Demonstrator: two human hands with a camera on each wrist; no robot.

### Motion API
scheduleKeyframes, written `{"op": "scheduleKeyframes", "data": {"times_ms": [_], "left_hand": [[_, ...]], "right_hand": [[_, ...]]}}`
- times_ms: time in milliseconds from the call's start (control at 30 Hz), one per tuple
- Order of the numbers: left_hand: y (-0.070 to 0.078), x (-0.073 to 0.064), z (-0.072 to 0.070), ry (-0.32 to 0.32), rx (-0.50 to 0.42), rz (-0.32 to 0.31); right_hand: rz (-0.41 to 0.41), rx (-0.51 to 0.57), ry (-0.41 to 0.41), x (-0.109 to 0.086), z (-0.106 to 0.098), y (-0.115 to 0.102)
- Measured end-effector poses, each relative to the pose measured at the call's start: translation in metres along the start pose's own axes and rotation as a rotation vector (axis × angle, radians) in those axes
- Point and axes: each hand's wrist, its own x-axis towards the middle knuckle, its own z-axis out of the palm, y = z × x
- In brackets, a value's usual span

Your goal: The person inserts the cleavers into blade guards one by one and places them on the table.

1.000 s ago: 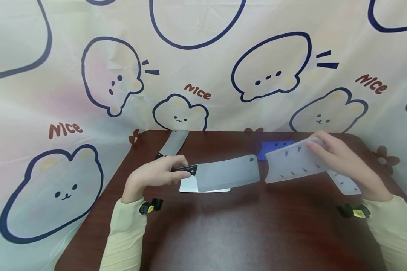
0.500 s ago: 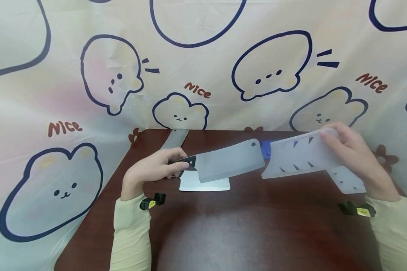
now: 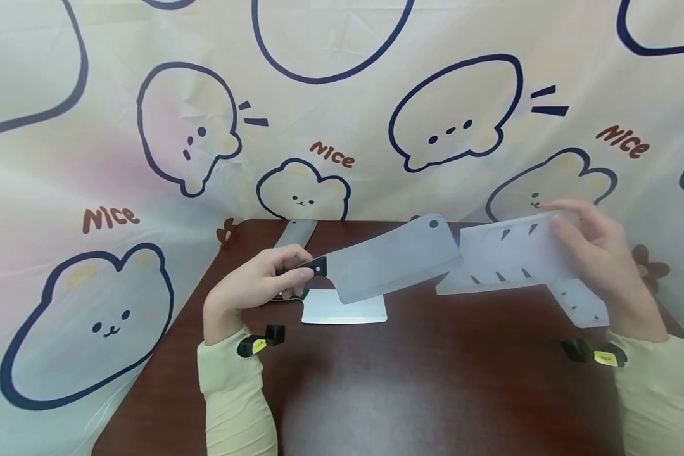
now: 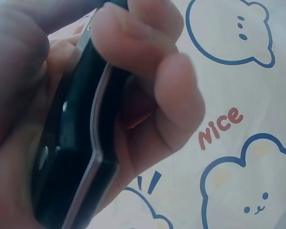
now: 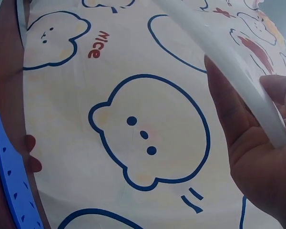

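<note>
Fingers of left hand (image 3: 256,278) curled around black handle (image 3: 317,266) of cleaver (image 3: 399,258), at center of head view. Fingers and thumb of right hand (image 3: 601,256) pinching translucent white sheath (image 3: 507,253), right of center.

Handle: dark, glossy, angular, with bright rivets and metal strip running lengthwise between dark halves, as visible in left wrist view. Sheath: smooth, thin, milky plastic; concave left edge; triangular slots along upper and lower margins. Table (image 3: 433,373): reddish-brown, polished, faintly reflective. Backdrop (image 3: 370,114): pale, creased fabric printed with blue-outlined animal heads.

Cleaver blade: broad, gray, flat, matt, with round hole near upper far corner; raised above table, tilted upward toward right. Far end at left edge of sheath; contact or overlap not determinable.

On table, lower than raised blade: second cleaver (image 3: 344,311), bright and reflective. Upper left of table: third blade (image 3: 297,232). Right of table: slotted white cover (image 3: 581,306). Left edge of right wrist view: slotted blue cover (image 5: 14,176).
</note>
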Motion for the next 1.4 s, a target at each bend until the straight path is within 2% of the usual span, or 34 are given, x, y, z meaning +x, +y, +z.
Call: {"op": "scheduleKeyframes", "data": {"times_ms": [200,433,567,667,900,1133,1200,1400], "left_hand": [[-0.005,0.002,0.005,-0.002,-0.032,0.024],[-0.003,0.017,0.012,0.029,-0.089,0.074],[-0.002,0.018,0.013,0.062,-0.092,0.093],[-0.003,0.016,0.012,0.088,-0.099,0.091],[-0.007,0.016,0.01,0.126,-0.124,0.082],[-0.008,0.016,0.01,0.145,-0.137,0.079],[-0.009,0.015,0.01,0.143,-0.145,0.076],[-0.009,0.015,0.011,0.147,-0.151,0.074]], "right_hand": [[-0.026,0.103,0.018,-0.003,0.0,0.004],[-0.038,0.436,0.055,-0.002,0.002,0.005],[-0.054,0.515,0.069,-0.002,0.006,0.002],[-0.05,0.514,0.071,-0.003,0.008,0.0],[0.028,0.438,0.056,-0.006,0.011,-0.005],[0.032,0.353,0.072,-0.006,0.014,-0.003],[0.033,0.351,0.077,-0.006,0.013,-0.001],[0.013,0.436,0.099,-0.006,0.01,0.001]]}}
